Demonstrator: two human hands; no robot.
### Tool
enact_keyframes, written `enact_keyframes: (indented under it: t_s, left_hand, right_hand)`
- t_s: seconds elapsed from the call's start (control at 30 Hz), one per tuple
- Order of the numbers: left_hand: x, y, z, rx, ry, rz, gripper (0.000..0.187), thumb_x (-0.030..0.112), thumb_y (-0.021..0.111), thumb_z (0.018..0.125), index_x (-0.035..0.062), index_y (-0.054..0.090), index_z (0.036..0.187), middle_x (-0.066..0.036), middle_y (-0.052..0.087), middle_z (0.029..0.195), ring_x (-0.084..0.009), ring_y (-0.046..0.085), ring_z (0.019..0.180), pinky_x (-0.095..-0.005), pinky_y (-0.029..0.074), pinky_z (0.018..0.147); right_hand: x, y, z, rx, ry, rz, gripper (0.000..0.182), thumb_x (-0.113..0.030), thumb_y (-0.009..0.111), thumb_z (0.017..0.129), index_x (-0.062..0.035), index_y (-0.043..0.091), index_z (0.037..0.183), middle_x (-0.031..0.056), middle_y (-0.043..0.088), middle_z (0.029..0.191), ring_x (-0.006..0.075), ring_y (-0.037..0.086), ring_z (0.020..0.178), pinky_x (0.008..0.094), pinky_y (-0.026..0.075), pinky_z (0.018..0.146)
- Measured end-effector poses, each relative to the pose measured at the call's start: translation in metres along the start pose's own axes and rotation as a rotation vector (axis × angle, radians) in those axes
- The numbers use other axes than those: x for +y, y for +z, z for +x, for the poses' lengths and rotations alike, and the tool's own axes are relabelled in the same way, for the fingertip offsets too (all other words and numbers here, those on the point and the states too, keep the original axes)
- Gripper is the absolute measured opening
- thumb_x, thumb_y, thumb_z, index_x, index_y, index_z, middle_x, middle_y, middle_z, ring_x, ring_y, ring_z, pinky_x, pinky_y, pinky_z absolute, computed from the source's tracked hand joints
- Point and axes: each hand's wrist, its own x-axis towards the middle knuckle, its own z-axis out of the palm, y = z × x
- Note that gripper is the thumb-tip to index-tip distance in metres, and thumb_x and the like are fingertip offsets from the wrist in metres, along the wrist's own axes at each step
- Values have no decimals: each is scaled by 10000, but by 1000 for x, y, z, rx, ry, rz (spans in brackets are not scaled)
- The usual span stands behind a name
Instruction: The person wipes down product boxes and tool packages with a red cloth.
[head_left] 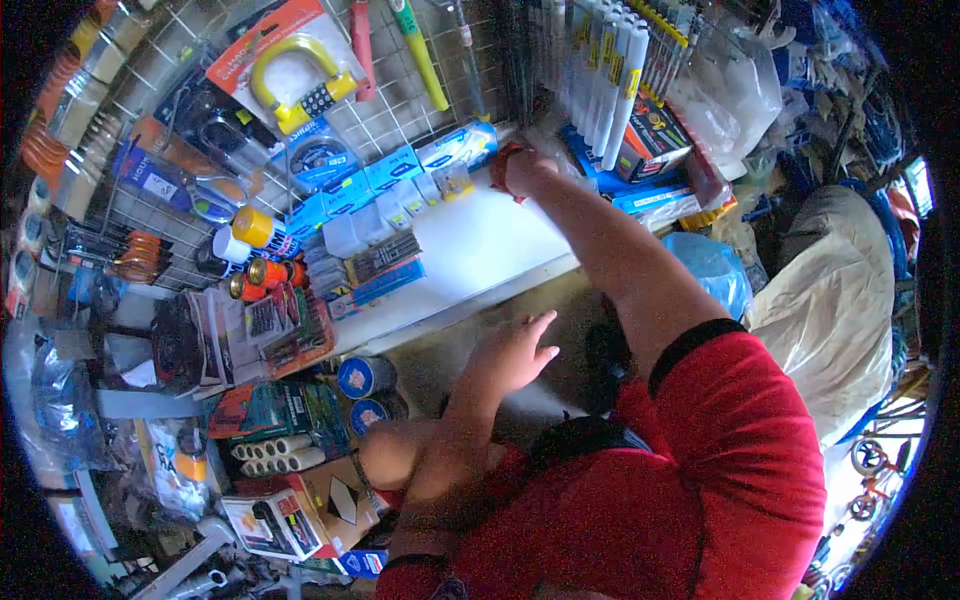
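My right hand [522,170] reaches far across the white shelf [480,250] and is closed around a small red-orange object [502,160] at the shelf's back edge, beside blue boxes [455,148] and below hanging white tubes [610,80]. What the object is cannot be told. My left hand [515,350] hovers lower, just past the shelf's front edge, fingers spread and holding nothing. Both arms wear red short sleeves.
A wire grid wall [390,110] carries a yellow padlock pack [290,70], tools and blister packs. Small boxes and cans [262,270] crowd the shelf's left part. Tape rolls [365,378], cartons and paint rollers lie below. Plastic bags [830,290] pile at the right.
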Motion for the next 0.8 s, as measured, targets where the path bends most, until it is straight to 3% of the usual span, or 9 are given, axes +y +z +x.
enact_keyframes:
  t_s: [0.1,0.13,0.23,0.27,0.33,0.4,0.47,0.8]
  left_hand:
    - [15,-20,-10,60,16,5,591,353,636,924,91,467,1427,-222,646,1168,-412,631,1069,-494,503,942]
    - [12,-22,-13,79,17,-9,591,353,636,924,91,467,1427,-222,646,1168,-412,631,1069,-494,503,942]
    - [9,-19,-26,90,-53,33,586,358,630,925,100,471,1426,-222,652,1157,-406,639,1057,-500,514,917]
    - [8,-21,-30,61,-70,59,571,357,632,923,104,486,1413,-208,659,1138,-394,650,1026,-500,522,889]
    - [8,-20,-38,-1,-111,108,541,355,634,917,112,517,1387,-181,673,1099,-371,673,964,-499,538,833]
    - [9,-10,-47,96,-95,112,518,342,641,912,122,537,1370,-168,676,1060,-359,684,910,-497,542,791]
    - [15,-14,-51,69,-83,30,539,269,652,916,54,509,1389,-225,653,1061,-396,645,936,-488,516,841]
    - [14,-26,-75,18,-194,92,525,277,636,921,82,513,1392,-214,657,1055,-397,650,930,-494,524,813]
  right_hand:
    - [82,119,116,-257,-999,1061,206,-194,662,788,-108,767,943,131,744,1048,274,721,953,444,565,768]
    - [73,96,97,-270,-998,1039,206,-194,662,788,-108,767,943,131,744,1048,274,721,953,444,565,768]
    - [55,47,8,165,-305,-343,217,-210,711,669,-104,762,852,173,715,801,289,682,678,429,555,677]
    - [58,48,27,160,-314,-366,217,-210,711,669,-104,762,852,173,715,801,289,682,678,429,555,677]
    - [68,65,84,112,-751,-704,228,-224,716,701,-49,745,845,190,705,795,301,661,637,452,553,604]
    - [58,47,96,83,-753,-699,214,-228,715,700,-54,735,822,183,699,778,294,655,620,448,546,586]
    - [51,31,100,66,-719,-647,191,-237,714,696,-63,714,775,168,687,746,280,641,587,440,532,551]
    - [56,3,48,-59,-489,-311,239,-282,707,679,-110,610,543,97,626,583,210,575,418,400,463,373]
